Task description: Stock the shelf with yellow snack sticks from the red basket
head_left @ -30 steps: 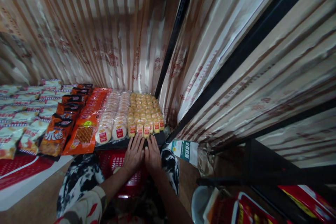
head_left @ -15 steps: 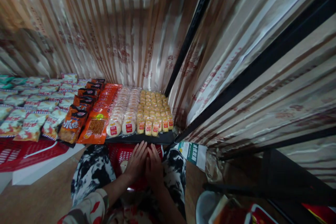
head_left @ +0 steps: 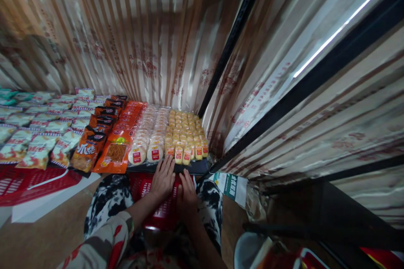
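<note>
My left hand (head_left: 163,180) lies with its fingers stretched flat over the black shelf's front edge (head_left: 202,166). Its fingertips reach the front row of small yellow wrapped snack packs (head_left: 186,134); whether they touch is unclear. Beside it, my right hand (head_left: 188,191) has its fingers extended near the same edge, and nothing shows in it. Below both hands, between my knees, is a red plastic basket (head_left: 162,212), partly covered by my arms. Left of the yellow packs stand two rows of clear-wrapped round white crackers (head_left: 155,153).
Further left are an orange bag of snack sticks (head_left: 116,151), orange-black snack bags (head_left: 88,149) and many white snack bags (head_left: 40,149). Another red basket (head_left: 41,183) sits below them. Black metal posts (head_left: 232,46) and striped sheeting (head_left: 151,29) enclose the shelf.
My left hand has moved forward to the yellow packs and separated from my right hand. The pale round thing earlier visible in the basket beside my left hand no longer shows.
</note>
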A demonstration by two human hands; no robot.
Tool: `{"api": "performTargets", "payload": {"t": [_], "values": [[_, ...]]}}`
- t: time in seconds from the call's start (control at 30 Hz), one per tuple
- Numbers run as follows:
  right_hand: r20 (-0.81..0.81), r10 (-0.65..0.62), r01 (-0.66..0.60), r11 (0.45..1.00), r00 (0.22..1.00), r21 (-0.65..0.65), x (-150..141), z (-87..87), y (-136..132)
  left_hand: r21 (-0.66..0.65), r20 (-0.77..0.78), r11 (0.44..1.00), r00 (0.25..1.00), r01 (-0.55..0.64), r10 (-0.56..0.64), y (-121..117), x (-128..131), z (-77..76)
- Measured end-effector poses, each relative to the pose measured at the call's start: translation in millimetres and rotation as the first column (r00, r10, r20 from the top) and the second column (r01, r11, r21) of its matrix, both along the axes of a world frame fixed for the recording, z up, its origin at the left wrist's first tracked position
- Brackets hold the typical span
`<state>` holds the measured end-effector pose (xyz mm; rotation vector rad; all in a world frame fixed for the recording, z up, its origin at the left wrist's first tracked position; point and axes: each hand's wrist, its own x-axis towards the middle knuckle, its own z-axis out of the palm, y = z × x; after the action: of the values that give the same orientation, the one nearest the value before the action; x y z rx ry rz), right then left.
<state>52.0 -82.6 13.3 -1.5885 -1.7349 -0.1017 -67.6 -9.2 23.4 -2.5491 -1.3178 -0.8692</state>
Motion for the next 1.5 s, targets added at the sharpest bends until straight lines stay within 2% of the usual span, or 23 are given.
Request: {"api": "performTargets", "payload": {"t": [0.17,0.3,0.57,0.83,0.97,1.1,1.2,1.33,1.4,1.5], "values": [[-0.002,-0.029,0.029,0.995,1.0,-0.095,2,14.0,10,-0.012,0.016,1.0,1.0,0.012,-0.012,0,1,0.7],[0.006,-0.003,0.003,0.998,1.0,-0.057,2,14.2,10,-0.01,0.011,1.0,1.0,0.001,-0.001,2,-1,8.0],[0.02,0.019,-0.02,1.0,1.0,0.018,2,5.3,-5,0.047,-0.043,0.996,0.996,-0.076,0.078,21,-4,28.3],[0.033,0.025,-0.027,0.998,0.999,0.059,10,8.1,-9,0.073,-0.089,0.996,0.994,-0.053,0.059,8,-1,23.2],[0.048,0.052,-0.056,0.995,0.997,0.086,11,8.0,-2,0.06,-0.072,0.995,0.994,-0.074,0.078,12,-1,22.5],[0.027,0.059,-0.06,0.996,0.998,0.058,8,26.7,21,0.052,-0.037,0.997,0.998,-0.051,0.053,23,2,22.4],[0.021,0.041,-0.041,0.999,0.999,0.012,5,55.2,52,0.088,0.025,0.995,0.999,-0.042,0.04,32,7,17.8],[0.102,0.111,-0.1,0.989,0.989,-0.107,0,91.4,101,0.154,0.126,0.987,0.992,-0.042,0.022,41,13,9.5],[0.148,0.151,-0.123,0.976,0.977,-0.18,-4,101.6,124,0.155,0.146,0.987,0.989,-0.031,0.008,43,15,6.6],[0.203,0.187,-0.129,0.954,0.961,-0.272,-9,105.9,150,0.149,0.16,0.988,0.987,-0.026,0.002,46,17,3.9]]}}
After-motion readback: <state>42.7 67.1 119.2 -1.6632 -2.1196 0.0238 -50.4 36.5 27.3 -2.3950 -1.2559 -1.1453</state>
